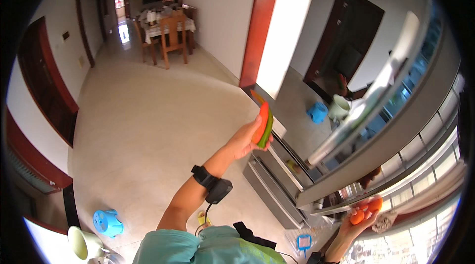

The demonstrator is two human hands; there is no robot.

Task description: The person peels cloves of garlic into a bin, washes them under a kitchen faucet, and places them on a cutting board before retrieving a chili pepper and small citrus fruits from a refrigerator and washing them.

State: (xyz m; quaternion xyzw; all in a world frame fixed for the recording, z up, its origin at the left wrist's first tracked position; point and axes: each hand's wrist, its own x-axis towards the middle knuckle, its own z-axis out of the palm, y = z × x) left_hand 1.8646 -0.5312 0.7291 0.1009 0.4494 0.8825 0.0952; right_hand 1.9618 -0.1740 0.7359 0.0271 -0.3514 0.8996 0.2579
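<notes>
My left hand (246, 139), out in front of me, is closed around an orange-red, carrot-like vegetable (262, 121) and a long green pepper-like vegetable (266, 132) lying side by side. A thin orange tip (256, 96) sticks out above them. Low at the right, my right hand (358, 219) holds several round orange items (357, 217), perhaps tomatoes or small citrus fruits. Beside that hand runs the edge of a tall refrigerator-like appliance (371, 145) with grey doors; its lower drawer (274, 189) stands below my left hand. Parts of its interior are blurred.
A blue plastic stool (107, 223) and a pale green bin (84, 243) stand on the floor at the lower left. Far off are a dining table (189, 24) and wooden chairs (173, 35). A curtained window (426, 189) lies at the right, with a blue fly swatter (304, 242) below.
</notes>
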